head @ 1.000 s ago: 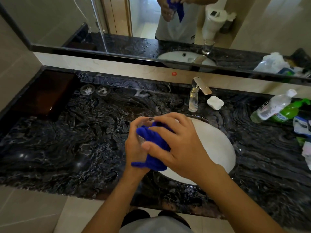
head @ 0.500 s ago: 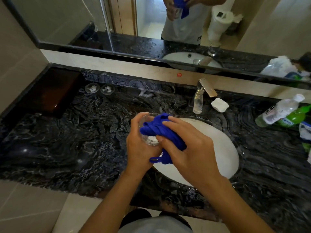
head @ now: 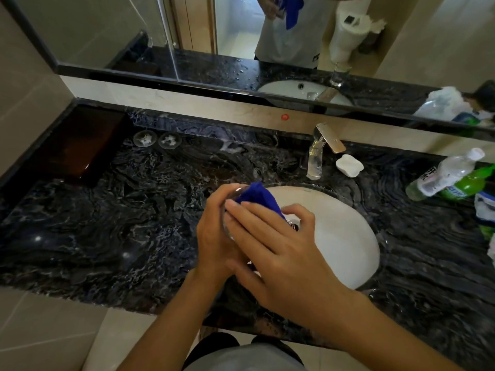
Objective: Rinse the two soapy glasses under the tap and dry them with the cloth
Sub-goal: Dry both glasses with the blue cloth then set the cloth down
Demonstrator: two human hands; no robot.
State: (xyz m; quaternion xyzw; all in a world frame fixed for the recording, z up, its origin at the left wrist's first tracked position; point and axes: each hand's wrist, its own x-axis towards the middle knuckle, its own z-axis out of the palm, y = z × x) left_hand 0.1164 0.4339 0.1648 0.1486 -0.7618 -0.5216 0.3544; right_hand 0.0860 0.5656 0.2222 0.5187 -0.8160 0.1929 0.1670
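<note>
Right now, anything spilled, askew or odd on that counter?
Minor only. A patch of suds sits on the dark counter behind the sink. At the right edge, a clear bottle and a green bottle lie on their sides. Nothing looks broken.

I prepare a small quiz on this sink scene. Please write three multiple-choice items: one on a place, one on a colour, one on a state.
1. Where does the second glass stand?
A. beside the tap
B. in the sink
C. on the floor

2. What colour is the cloth?
A. white
B. blue
C. green

3. Is water running from the tap?
A. yes, strongly
B. yes, thinly
C. no

Key: 1 A, it stands on the counter under the tap handle; 2 B, blue fabric shows between the left hand and right hand; 3 C, no stream shows.
</note>
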